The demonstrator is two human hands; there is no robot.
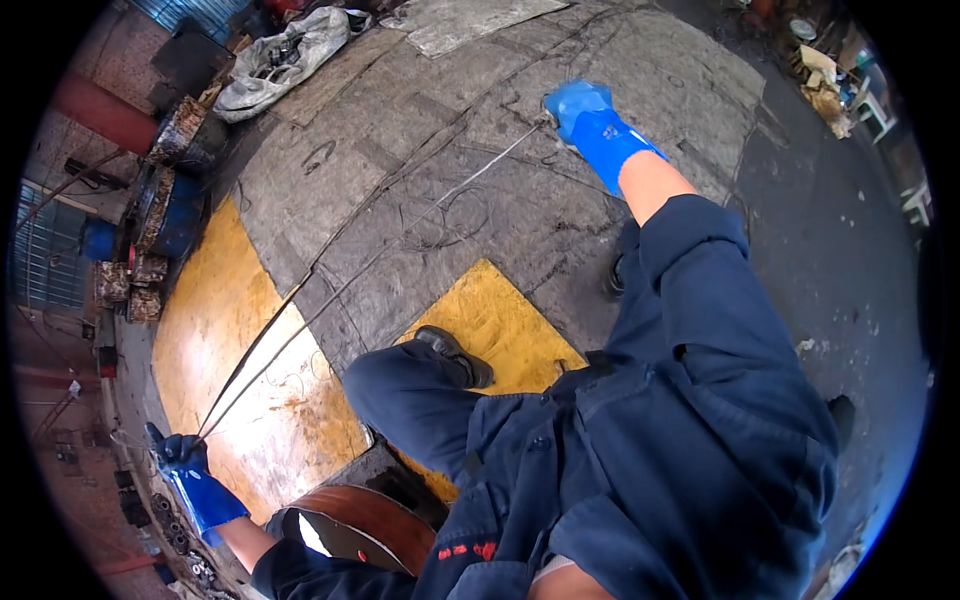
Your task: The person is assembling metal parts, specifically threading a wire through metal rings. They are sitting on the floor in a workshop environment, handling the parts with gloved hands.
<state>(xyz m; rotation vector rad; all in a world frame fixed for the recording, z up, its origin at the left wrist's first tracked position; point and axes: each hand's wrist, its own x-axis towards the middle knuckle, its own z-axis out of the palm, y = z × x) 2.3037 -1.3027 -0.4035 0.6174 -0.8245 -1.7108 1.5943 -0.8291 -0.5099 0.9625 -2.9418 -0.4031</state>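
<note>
My left hand point(186, 470), in a blue glove with blackened fingers, is at the lower left. It is closed around two dark strands of thin cable, one finger or the thumb sticking out. One strand of cable point(370, 262) runs taut up and right to my right hand point(582, 108), its upper stretch looking paler and shinier. My right arm is stretched far forward, and its blue-gloved fingers are closed at the strand's end, with a small greyish bit showing beside them. The other, darker strand point(262, 335) leads up across the floor toward the far side.
Loose loops of wire point(450, 220) lie on the grey floor sheets. Yellow plates point(225, 310) are under and left of my boot point(455, 357). A brown-rimmed round container point(385, 530) stands by my left arm. Grimy drums point(170, 215), a white sack point(275, 65) and scrap point(825, 85) line the edges.
</note>
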